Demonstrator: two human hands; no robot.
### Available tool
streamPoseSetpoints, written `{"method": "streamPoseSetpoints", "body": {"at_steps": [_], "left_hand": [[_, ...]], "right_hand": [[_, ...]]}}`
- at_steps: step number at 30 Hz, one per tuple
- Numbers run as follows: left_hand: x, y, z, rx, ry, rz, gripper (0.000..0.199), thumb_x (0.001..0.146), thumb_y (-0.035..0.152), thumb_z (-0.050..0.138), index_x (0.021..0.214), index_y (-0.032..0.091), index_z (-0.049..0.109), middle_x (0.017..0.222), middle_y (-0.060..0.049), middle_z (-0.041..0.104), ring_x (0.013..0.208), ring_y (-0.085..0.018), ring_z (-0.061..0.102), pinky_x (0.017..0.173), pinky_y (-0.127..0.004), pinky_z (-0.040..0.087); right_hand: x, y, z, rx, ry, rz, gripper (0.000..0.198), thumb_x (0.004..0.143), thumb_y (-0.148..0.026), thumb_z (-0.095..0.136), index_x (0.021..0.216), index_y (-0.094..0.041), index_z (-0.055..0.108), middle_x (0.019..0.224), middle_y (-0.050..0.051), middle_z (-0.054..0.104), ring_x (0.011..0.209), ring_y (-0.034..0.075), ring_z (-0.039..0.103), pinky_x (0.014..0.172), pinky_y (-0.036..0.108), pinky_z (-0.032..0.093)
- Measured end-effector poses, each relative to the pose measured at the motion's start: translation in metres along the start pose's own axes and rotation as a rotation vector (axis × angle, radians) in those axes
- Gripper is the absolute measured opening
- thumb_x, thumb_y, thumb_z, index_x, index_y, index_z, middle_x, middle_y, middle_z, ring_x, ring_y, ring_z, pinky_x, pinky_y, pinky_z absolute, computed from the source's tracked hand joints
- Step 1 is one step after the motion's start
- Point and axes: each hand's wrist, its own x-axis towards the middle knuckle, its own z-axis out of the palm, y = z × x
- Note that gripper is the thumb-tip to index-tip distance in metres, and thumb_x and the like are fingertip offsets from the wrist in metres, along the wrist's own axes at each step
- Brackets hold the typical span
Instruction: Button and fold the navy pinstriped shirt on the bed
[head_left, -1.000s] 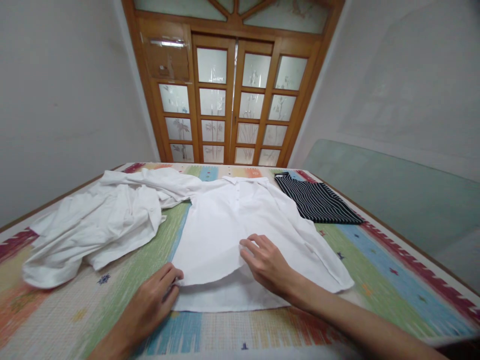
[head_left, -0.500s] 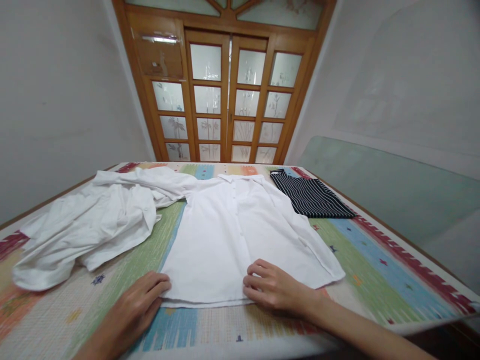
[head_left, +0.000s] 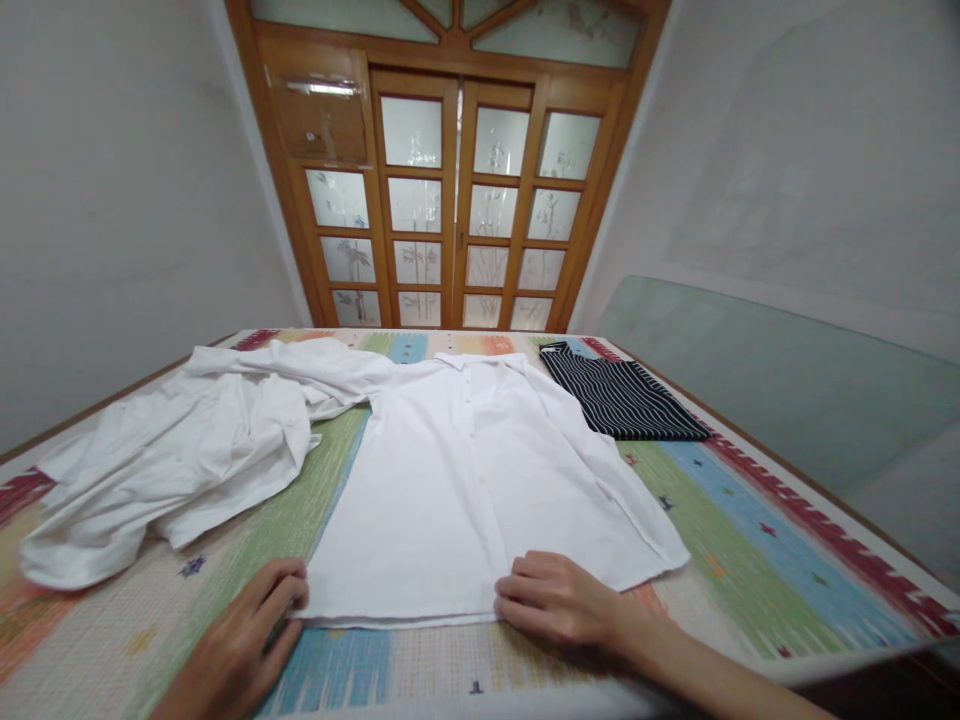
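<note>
A white button-up shirt (head_left: 427, 480) lies flat, front up, with its collar at the far side and its hem towards me. At the hem's left corner, my left hand (head_left: 259, 620) is closed, pinching the fabric between thumb and fingers. My right hand (head_left: 551, 600) is closed on the hem near the middle, just right of the button line; its fingertips are partly hidden. The shirt's left sleeve stretches out towards a crumpled white garment (head_left: 180, 450) on the left, and where one ends and the other begins is hard to tell.
Both garments rest on a bed-like surface with a colourful patterned cover (head_left: 757, 540). A folded black-and-white striped garment (head_left: 622, 395) lies at the far right. A pale green panel (head_left: 765, 370) stands along the right wall. Wooden glass-paned doors (head_left: 457, 200) are at the back.
My left hand has moved left and slightly nearer with the shirt's hem corner. The hem is pulled straighter and wider. My right hand has shifted slightly nearer, its fingers now curled on the hem.
</note>
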Motion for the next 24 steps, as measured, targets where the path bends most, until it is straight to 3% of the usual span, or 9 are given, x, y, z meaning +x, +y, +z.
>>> {"method": "streamPoseSetpoints", "body": {"at_steps": [7, 13, 18, 24], "left_hand": [[0.004, 0.006, -0.008, -0.037, 0.034, 0.012, 0.008, 0.088, 0.021, 0.045, 0.087, 0.023, 0.053, 0.09, -0.004, 0.062, 0.078, -0.012, 0.066, 0.072, -0.015, 0.051], [-0.005, 0.005, -0.006, -0.088, -0.006, -0.041, 0.005, 0.086, 0.023, 0.049, 0.083, 0.023, 0.053, 0.091, -0.002, 0.062, 0.08, -0.012, 0.064, 0.073, -0.015, 0.05], [-0.013, 0.006, -0.005, -0.141, -0.057, -0.196, 0.015, 0.09, 0.03, 0.045, 0.08, 0.023, 0.053, 0.094, -0.005, 0.063, 0.087, -0.016, 0.063, 0.078, -0.022, 0.051], [-0.012, 0.002, -0.013, -0.159, -0.134, -0.188, 0.015, 0.088, 0.034, 0.048, 0.078, 0.024, 0.054, 0.08, -0.002, 0.063, 0.077, -0.017, 0.062, 0.072, -0.021, 0.051]], "right_hand": [[-0.007, -0.007, 0.006, 0.304, 0.072, 0.09, 0.02, 0.09, -0.009, 0.041, 0.085, -0.017, 0.059, 0.078, 0.006, 0.062, 0.069, 0.015, 0.052, 0.061, 0.028, 0.037], [-0.005, -0.001, -0.009, 0.701, 0.089, 0.341, 0.014, 0.085, -0.017, 0.055, 0.093, -0.017, 0.066, 0.083, 0.005, 0.066, 0.077, 0.014, 0.061, 0.071, 0.025, 0.048], [0.011, 0.031, -0.017, 0.466, 0.225, 0.395, 0.013, 0.086, -0.018, 0.057, 0.095, -0.017, 0.067, 0.111, 0.012, 0.063, 0.105, 0.02, 0.057, 0.09, 0.036, 0.048], [0.053, 0.118, 0.008, 0.125, 0.234, 0.524, 0.024, 0.091, -0.026, 0.052, 0.109, -0.015, 0.064, 0.125, 0.015, 0.06, 0.119, 0.024, 0.052, 0.102, 0.043, 0.042]]}}
